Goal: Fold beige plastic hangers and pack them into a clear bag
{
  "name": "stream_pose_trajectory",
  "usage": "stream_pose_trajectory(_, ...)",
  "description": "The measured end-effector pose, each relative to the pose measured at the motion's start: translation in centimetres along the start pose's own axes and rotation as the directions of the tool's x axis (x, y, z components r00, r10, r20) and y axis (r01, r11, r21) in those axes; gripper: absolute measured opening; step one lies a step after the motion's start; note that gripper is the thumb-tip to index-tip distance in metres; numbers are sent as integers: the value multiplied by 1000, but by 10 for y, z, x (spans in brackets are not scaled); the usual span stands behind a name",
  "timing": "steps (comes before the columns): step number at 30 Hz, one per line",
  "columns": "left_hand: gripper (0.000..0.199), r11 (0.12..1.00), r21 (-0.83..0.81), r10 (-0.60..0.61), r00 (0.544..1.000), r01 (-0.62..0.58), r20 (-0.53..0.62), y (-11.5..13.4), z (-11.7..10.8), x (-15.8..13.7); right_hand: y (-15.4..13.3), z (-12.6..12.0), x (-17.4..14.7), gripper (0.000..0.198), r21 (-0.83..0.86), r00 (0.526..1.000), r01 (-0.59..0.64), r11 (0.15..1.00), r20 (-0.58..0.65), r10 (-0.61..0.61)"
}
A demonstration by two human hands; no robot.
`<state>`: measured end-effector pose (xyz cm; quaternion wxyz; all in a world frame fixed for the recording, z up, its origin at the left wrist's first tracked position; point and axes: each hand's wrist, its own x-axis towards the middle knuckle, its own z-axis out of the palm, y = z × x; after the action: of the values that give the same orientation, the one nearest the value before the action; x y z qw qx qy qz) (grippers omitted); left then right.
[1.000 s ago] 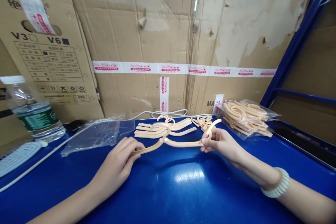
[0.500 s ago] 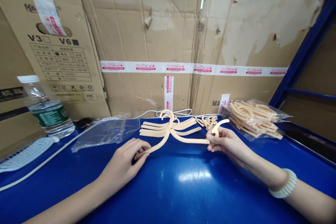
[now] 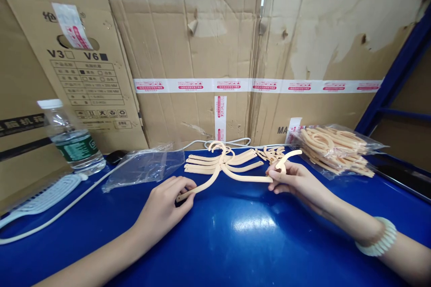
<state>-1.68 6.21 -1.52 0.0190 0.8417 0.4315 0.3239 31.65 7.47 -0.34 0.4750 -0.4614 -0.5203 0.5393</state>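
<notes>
**A peach clothes hanger (image 3: 247, 179) stretched between two hands**

From where I stand, the hanger is over the front of the blue tabletop (image 3: 202, 246), its hook to the back. The left hand (image 3: 165, 202) has thumb and fingers pinched together on the end of one arm; whether that end touches the table, I can't tell. The right hand's (image 3: 299, 180) fingers are closed around the other end, along with a small curved piece (image 3: 288, 158) poking up past the thumb. Just behind lie more hanger arms (image 3: 202, 168) in rows, with a heap of small peach parts (image 3: 269, 154) beside them. Farther right sit clear bags of hanger parts (image 3: 333, 141); a water bottle (image 3: 77, 149) and hairbrush (image 3: 50, 195) are at left.
</notes>
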Motion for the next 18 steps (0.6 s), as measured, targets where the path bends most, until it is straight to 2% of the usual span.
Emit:
stream_pose_trajectory(5, 14, 996, 39, -76, 997, 75, 15, 2, -1, 1, -13, -7, 1, 33, 60, 1000, 2, 998, 0, -2)
stream_pose_trajectory(8, 15, 994, 78, -81, 996, 79, 21, 5, -2, 0, -23, -18, 2, 28, 88, 999, 33, 996, 7, -34)
stream_pose_trajectory(11, 14, 995, 75, -61, 997, 58, 38, 7, -3, 0, -32, -31, 3, 23, 44, 994, 52, 998, 99, -56)
stream_pose_trajectory(14, 12, 999, 49, -26, 997, 23, 75, 7, -3, 1, -40, -43, 2, 23, -33, 979, 15, 999, 202, -8)
stream_pose_trajectory(18, 13, 999, 22, 25, 996, -27, 89, 7, -2, 0, -46, -54, 4, 24, -93, 962, 6, 996, 273, 20)
